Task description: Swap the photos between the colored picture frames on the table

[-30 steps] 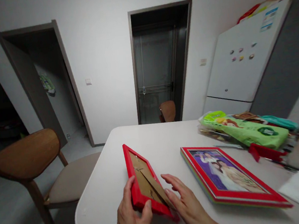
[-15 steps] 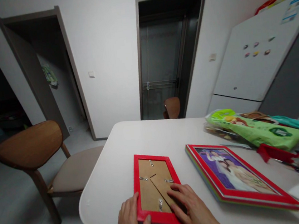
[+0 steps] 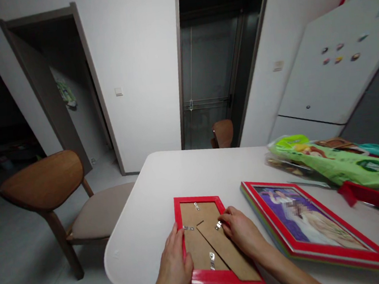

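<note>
A red picture frame (image 3: 213, 277) lies face down on the white table, its brown backing board (image 3: 196, 246) facing up. Small metal clips (image 3: 212, 260) sit along the board's sides, and a slanted stand leg (image 3: 229, 249) is attached to it. My left hand (image 3: 174, 264) grips the frame's left edge, fingers along the outside and thumb on the near part. On the opposite side, my right hand (image 3: 242, 231) has its thumb and fingertips closed at the right-hand metal clip (image 3: 218, 225), partly covering it. This clip now points at a slant.
To the right, a red frame with a photo (image 3: 322, 222) lies on top of other frames. Behind it are a green package (image 3: 349, 165) and a red-handled tool (image 3: 366, 194). A wooden chair (image 3: 43, 181) stands left of the table (image 3: 141, 197); a fridge (image 3: 324, 67) is at back right.
My right hand has moved up from the stand leg to the right clip, which has turned from level to slanted. My left hand has slid farther up the left edge. The view has shifted slightly.
</note>
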A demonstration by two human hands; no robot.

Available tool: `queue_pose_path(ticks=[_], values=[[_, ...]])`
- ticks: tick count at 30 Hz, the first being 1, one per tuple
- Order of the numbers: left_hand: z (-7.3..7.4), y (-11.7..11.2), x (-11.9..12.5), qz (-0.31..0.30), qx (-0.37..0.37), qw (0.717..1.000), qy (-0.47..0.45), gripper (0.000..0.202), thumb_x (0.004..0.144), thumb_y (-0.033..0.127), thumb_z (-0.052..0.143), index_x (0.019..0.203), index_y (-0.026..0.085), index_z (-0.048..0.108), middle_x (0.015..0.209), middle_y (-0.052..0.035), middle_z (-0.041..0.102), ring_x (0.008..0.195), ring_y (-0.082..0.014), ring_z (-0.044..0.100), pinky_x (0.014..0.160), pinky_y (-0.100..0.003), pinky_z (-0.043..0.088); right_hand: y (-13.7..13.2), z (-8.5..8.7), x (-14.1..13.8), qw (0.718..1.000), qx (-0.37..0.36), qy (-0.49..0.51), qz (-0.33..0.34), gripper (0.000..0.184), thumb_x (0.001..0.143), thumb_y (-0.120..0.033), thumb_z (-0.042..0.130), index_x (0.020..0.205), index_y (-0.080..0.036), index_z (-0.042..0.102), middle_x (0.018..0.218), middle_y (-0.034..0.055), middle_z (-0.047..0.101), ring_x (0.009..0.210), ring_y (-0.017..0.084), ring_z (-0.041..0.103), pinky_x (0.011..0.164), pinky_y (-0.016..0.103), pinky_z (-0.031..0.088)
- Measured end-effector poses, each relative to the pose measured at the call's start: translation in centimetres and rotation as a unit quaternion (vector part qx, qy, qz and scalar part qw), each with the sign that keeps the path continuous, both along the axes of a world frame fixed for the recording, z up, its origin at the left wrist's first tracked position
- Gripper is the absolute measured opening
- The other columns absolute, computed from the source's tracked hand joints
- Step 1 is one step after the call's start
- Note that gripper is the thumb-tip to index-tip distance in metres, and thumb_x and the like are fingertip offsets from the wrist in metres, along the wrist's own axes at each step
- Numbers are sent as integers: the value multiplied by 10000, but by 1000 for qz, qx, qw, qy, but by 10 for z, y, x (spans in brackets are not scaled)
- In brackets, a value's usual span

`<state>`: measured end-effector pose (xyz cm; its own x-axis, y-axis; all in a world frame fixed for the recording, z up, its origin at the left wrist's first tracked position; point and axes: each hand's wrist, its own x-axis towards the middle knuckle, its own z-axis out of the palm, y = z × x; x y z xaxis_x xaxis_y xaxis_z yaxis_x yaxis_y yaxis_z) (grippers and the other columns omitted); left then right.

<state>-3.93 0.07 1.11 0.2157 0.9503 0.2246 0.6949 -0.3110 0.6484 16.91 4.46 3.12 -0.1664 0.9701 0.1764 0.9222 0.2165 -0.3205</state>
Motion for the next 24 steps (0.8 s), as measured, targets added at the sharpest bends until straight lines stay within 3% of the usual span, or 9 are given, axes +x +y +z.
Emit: queue_pose_path(ticks=[3,5,8,11,14,18,21,24], values=[[-2,0,-1,3,7,1000,-10,518,683,124,398,1196,57,396,1298,-147,348,1194,-204,310,998,-357,256,-6,2,-1,1000,10,-8,-9,269,743,-185,374,823,-170,631,828,97,564,770,187,515,689,282,378],[-2,0,-2,5,10,1000,-17,521,675,117,400,1193,58,399,1290,-147,362,1189,-201,319,997,-357,260,-16,9,-5,1000,19,-9,10,270,739,-208,407,908,-186,616,941,107,562,887,212,489,771,322,357],[-3,0,-2,-2,13,1000,-21,538,664,105,397,1199,50,387,1279,-150,376,1179,-195,334,996,-354,265,-35,20,-14,988,-13,26,149,273,703,-204,480,941,-232,610,1103,78,510,1010,203,434,851,321,328],[-5,1,-2,-6,28,999,-25,547,655,92,391,1200,47,381,1273,-149,386,1175,-195,340,995,-364,268,-48,25,-26,960,-60,60,265,235,695,-144,478,810,-254,651,1020,44,553,959,167,461,823,287,355],[-7,1,-1,-3,40,999,-28,544,651,87,391,1194,47,388,1269,-147,392,1170,-200,345,992,-373,275,-50,22,-34,966,-45,65,247,206,712,-164,481,748,-258,661,945,39,576,916,174,467,794,307,365],[-8,0,0,3,39,999,-29,533,666,96,390,1198,60,387,1259,-134,409,1159,-198,362,986,-373,290,-44,18,-39,973,-34,83,211,180,729,-197,479,796,-240,641,897,37,584,877,174,478,779,305,367],[-9,0,0,0,43,999,-12,528,676,93,377,1200,28,379,1255,-154,408,1159,-203,363,986,-366,291,-31,17,-47,981,-18,86,175,209,750,-218,461,900,-212,607,930,47,574,885,160,483,780,268,362],[-10,1,-1,0,49,999,-4,534,668,84,374,1199,20,378,1257,-160,404,1162,-207,358,989,-370,287,-11,12,-62,991,5,49,123,194,769,-252,440,815,-189,618,833,49,580,816,155,496,735,252,359]])
